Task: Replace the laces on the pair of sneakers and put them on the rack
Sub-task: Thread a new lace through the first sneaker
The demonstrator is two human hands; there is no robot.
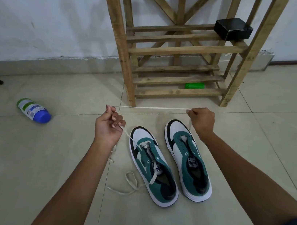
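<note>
White lace (150,107) stretched taut between both hands, above the toes of the sneakers (171,163). Left hand (108,125) curled around one end; right hand (202,122) pinching the other with fingers closed. Second lace (132,182) loose below the left hand. Rack (176,74) just beyond both hands. Possible risk: uneven ends after threading, or a slip from the pinch under strong pull.
</note>
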